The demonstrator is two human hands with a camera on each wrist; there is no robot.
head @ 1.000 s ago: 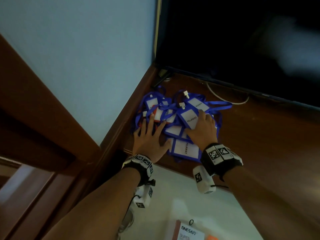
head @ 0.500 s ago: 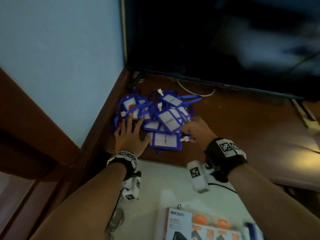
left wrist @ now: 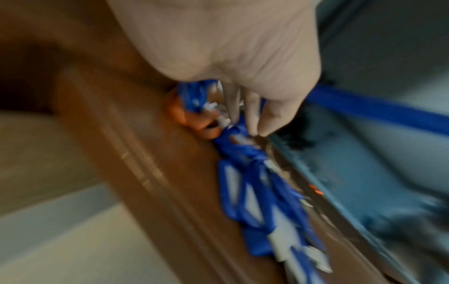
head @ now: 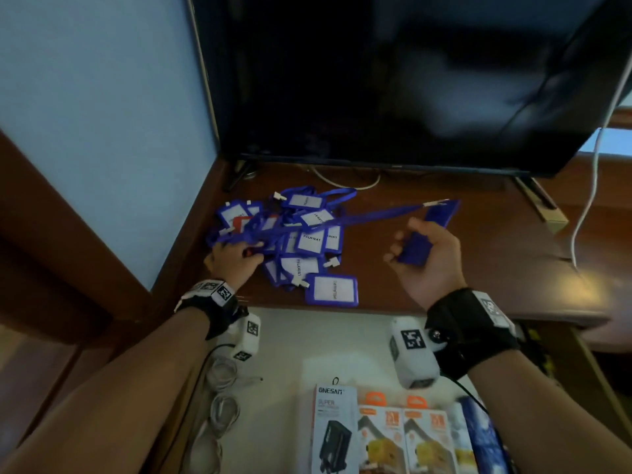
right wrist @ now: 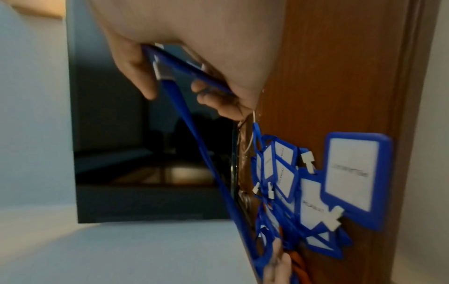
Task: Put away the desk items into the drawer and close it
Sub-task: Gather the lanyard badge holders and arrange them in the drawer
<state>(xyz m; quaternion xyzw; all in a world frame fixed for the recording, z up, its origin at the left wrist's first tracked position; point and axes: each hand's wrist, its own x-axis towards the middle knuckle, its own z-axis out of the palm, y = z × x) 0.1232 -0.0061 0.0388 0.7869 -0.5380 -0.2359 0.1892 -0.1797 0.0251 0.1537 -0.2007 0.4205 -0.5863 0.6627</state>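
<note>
Badge pile [head: 294, 241] on brown desk [head: 444, 268] below TV [head: 393, 80]; right hand [head: 427, 265] grips badge [head: 424, 234], left hand [head: 232, 261] grips lanyards.

"PELAWAT" on badge holders [head: 309, 241]; "ONESAM SUPER" on box [head: 334, 429].

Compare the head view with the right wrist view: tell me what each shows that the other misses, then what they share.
Only the head view shows the open drawer below the desk edge, holding the ONESAM charger box, orange-topped boxes and coiled white cables, plus both wrist straps.

Only the right wrist view shows the underside of the right hand, its fingers curled round the blue badge holder, with the lanyard clip at the thumb.

Both show the pile of blue badge holders on the desk, the taut blue lanyard running to it, the dark TV screen, and the left hand at the pile.
</note>
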